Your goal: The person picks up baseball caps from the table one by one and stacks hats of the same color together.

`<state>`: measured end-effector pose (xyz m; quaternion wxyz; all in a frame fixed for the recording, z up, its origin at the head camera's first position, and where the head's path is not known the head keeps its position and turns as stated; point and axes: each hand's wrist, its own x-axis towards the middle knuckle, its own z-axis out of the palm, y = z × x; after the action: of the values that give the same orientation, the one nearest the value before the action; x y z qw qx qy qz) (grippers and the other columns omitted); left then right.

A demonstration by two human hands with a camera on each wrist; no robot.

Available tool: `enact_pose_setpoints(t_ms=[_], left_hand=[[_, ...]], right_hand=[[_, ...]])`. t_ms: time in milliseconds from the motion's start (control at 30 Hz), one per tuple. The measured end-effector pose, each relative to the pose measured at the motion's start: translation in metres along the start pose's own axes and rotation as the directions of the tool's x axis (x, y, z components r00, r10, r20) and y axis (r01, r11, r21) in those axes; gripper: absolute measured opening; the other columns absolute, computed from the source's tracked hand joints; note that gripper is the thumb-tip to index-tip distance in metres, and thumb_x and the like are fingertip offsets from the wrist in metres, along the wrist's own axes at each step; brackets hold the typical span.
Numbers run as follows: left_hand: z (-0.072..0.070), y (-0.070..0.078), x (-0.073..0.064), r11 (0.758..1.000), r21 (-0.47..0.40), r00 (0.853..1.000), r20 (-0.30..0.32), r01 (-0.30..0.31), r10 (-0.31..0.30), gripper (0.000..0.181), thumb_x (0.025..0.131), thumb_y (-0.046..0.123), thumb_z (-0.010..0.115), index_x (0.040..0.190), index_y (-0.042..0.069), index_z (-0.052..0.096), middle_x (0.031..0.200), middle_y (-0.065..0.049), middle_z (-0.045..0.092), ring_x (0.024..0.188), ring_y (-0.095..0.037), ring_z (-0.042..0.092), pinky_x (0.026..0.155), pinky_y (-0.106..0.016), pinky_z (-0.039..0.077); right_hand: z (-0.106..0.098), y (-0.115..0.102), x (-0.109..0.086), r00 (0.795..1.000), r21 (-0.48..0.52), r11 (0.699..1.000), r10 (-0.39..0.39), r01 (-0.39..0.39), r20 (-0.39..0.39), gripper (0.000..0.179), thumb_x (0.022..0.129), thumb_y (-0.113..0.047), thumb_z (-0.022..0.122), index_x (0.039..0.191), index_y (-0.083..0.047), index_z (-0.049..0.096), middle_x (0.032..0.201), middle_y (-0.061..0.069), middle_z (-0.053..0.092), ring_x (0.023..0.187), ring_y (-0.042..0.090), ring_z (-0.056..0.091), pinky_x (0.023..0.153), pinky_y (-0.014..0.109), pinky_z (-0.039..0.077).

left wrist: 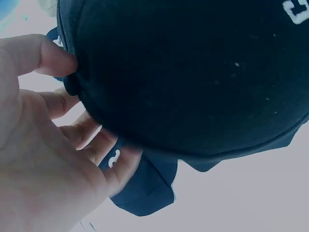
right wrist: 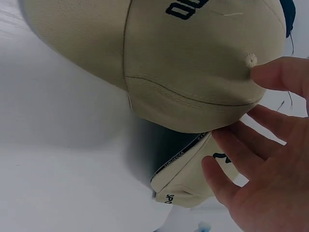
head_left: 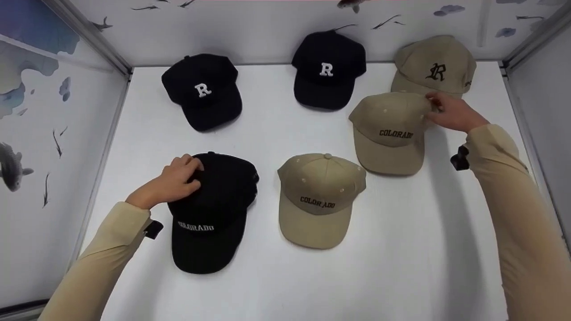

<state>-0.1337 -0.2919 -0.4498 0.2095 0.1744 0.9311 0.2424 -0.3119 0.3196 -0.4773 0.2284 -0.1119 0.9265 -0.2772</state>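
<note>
My left hand (head_left: 178, 178) grips the upper left side of a black baseball cap (head_left: 223, 191) with white COLORADO lettering. In the left wrist view, the thumb presses the black cap (left wrist: 193, 87) and the fingers reach partly behind its edge. Over at the right, my right hand (head_left: 455, 111) pinches the upper right side of a beige COLORADO cap (head_left: 388, 116), its brim toward me. In the right wrist view the thumb lies by an eyelet on this beige cap (right wrist: 193, 82), with the fingers along its lower edge. A second beige COLORADO cap (head_left: 321, 187) sits between the hands.
Two navy caps with a white R, one at back left (head_left: 200, 89) and one at back centre (head_left: 329, 69), rest on the white table (head_left: 276, 281). A beige cap with a dark R (head_left: 435, 62) stands behind the held beige cap. Panels (head_left: 263, 31) enclose the table.
</note>
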Motion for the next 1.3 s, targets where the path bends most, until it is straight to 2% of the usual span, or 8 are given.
enact_pose_setpoints(t_ms=[133, 300, 433, 633, 867, 1067, 1167, 1300], left_hand=[[0.002, 0.001, 0.002, 1.000, 0.010, 1.000, 0.002, 0.002, -0.002, 0.024, 0.091, 0.005, 0.048, 0.114, -0.003, 0.049, 0.113, -0.021, 0.042, 0.097, -0.039, 0.037, 0.079, -0.058, 0.033], [0.003, -0.001, 0.003, 0.999, -0.020, 0.999, 0.013, -0.035, 0.035, 0.021, 0.095, 0.001, 0.047, 0.115, -0.005, 0.046, 0.116, -0.023, 0.039, 0.101, -0.041, 0.037, 0.086, -0.058, 0.034], [0.000, -0.001, 0.004, 0.998, -0.033, 0.998, 0.025, -0.057, 0.058, 0.019, 0.095, -0.001, 0.048, 0.113, -0.005, 0.047, 0.115, -0.025, 0.040, 0.102, -0.042, 0.037, 0.089, -0.058, 0.033], [-0.003, 0.000, 0.005, 0.998, -0.029, 0.997, 0.053, -0.052, 0.053, 0.017, 0.095, 0.000, 0.049, 0.112, -0.003, 0.048, 0.114, -0.023, 0.040, 0.101, -0.042, 0.037, 0.088, -0.059, 0.034], [-0.005, 0.001, 0.007, 0.999, -0.021, 0.997, 0.068, -0.045, 0.047, 0.017, 0.093, -0.001, 0.048, 0.111, -0.002, 0.047, 0.111, -0.022, 0.039, 0.097, -0.040, 0.036, 0.085, -0.058, 0.035], [-0.007, 0.004, 0.009, 0.999, -0.037, 0.996, 0.079, -0.039, 0.042, 0.024, 0.091, -0.005, 0.048, 0.114, 0.000, 0.044, 0.113, -0.022, 0.038, 0.099, -0.041, 0.036, 0.088, -0.059, 0.033], [-0.011, 0.006, 0.011, 0.999, -0.034, 0.995, 0.097, -0.024, 0.027, 0.027, 0.089, -0.006, 0.049, 0.115, 0.000, 0.045, 0.114, -0.023, 0.037, 0.102, -0.043, 0.036, 0.089, -0.060, 0.032], [-0.015, 0.010, 0.014, 1.000, -0.005, 0.993, 0.121, 0.000, 0.000, 0.029, 0.089, -0.003, 0.051, 0.117, 0.001, 0.047, 0.119, -0.023, 0.038, 0.106, -0.043, 0.038, 0.091, -0.060, 0.033]], right_hand=[[-0.003, 0.006, 0.000, 1.000, 0.006, 1.000, 0.010, -0.010, -0.011, 0.062, 0.101, -0.030, 0.041, 0.142, 0.014, 0.027, 0.136, 0.040, 0.034, 0.125, 0.053, 0.032, 0.100, 0.062, 0.025], [-0.006, 0.010, -0.003, 0.999, 0.053, 0.998, 0.032, -0.031, -0.026, 0.072, 0.101, -0.043, 0.042, 0.145, 0.012, 0.027, 0.139, 0.039, 0.032, 0.127, 0.053, 0.030, 0.100, 0.063, 0.025], [-0.004, 0.010, -0.004, 1.000, 0.112, 0.993, 0.032, -0.031, -0.003, 0.071, 0.101, -0.045, 0.041, 0.143, 0.011, 0.032, 0.137, 0.036, 0.035, 0.124, 0.048, 0.034, 0.097, 0.061, 0.029], [0.000, 0.007, -0.005, 0.999, 0.133, 0.991, 0.028, -0.030, 0.016, 0.060, 0.102, -0.041, 0.042, 0.130, 0.011, 0.043, 0.127, 0.030, 0.045, 0.112, 0.038, 0.044, 0.090, 0.049, 0.037], [0.002, 0.003, -0.011, 0.995, 0.158, 0.987, 0.002, 0.013, -0.095, 0.046, 0.099, -0.038, 0.051, 0.115, 0.005, 0.050, 0.104, 0.012, 0.054, 0.087, 0.015, 0.049, 0.070, 0.023, 0.041], [-0.002, -0.008, -0.017, 0.979, 0.175, 0.978, -0.078, 0.111, -0.187, 0.033, 0.096, -0.032, 0.060, 0.103, 0.000, 0.056, 0.084, 0.004, 0.052, 0.073, 0.014, 0.046, 0.062, 0.024, 0.038], [-0.007, -0.015, -0.019, 0.981, 0.166, 0.977, -0.107, 0.134, -0.160, 0.034, 0.096, -0.030, 0.060, 0.110, 0.001, 0.057, 0.091, 0.007, 0.054, 0.077, 0.012, 0.047, 0.066, 0.023, 0.037], [-0.016, -0.024, -0.021, 0.993, 0.136, 0.984, -0.111, 0.116, -0.040, 0.043, 0.098, -0.029, 0.056, 0.127, 0.003, 0.054, 0.113, 0.014, 0.059, 0.091, 0.005, 0.053, 0.075, 0.019, 0.040]])
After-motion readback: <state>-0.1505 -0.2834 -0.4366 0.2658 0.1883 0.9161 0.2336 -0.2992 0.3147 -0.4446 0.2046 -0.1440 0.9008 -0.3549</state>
